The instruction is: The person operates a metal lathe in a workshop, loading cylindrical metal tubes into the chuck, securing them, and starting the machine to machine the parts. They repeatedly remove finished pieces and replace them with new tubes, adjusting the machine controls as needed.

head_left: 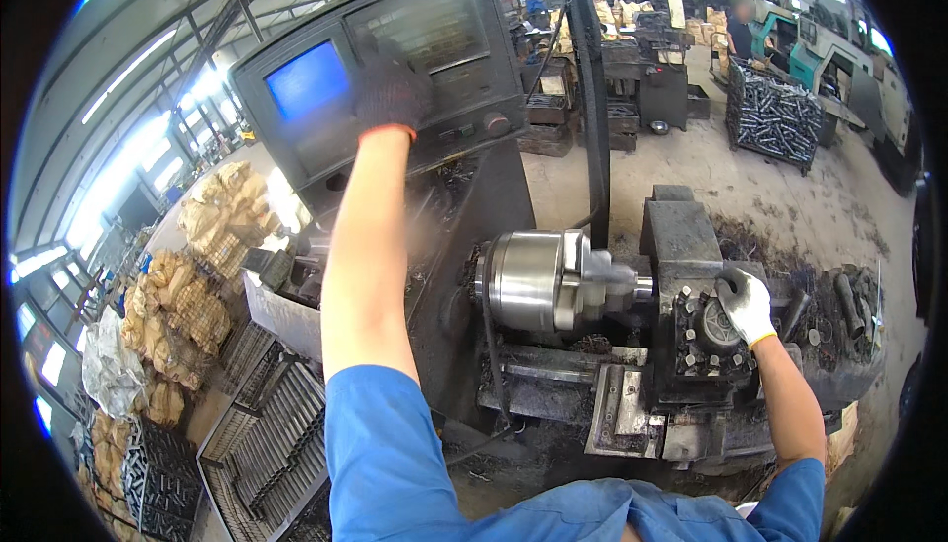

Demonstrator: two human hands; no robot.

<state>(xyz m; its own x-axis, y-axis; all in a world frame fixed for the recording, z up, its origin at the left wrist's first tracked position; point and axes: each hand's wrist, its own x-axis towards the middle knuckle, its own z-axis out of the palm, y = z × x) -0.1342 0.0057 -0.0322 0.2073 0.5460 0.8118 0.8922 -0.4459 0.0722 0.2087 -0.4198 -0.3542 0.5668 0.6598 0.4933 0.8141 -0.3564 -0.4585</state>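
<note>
My left hand [390, 93], in a dark glove with an orange cuff, is raised in front of the machine's control panel [286, 162]. It is at the keys to the right of the lit blue screen [307, 81]; its fingers are smeared by motion. My right hand [748, 307], in a white glove with grey fingers, lies against the edge of the square tool post [691, 345], beside its round top cap [719, 325], fingers loosely extended. Between the arms, a shiny metal workpiece [533, 280] with a wide cylinder and stepped, blurred right end sits in the lathe.
Metal rods [851, 300] lie on the machine's right end. A slatted metal rack [272, 443] stands at lower left, near sacks [173, 305] in mesh. A dark post [591, 98] rises behind the lathe. Farther back are a wire bin [775, 113] of metal parts and a person [741, 29].
</note>
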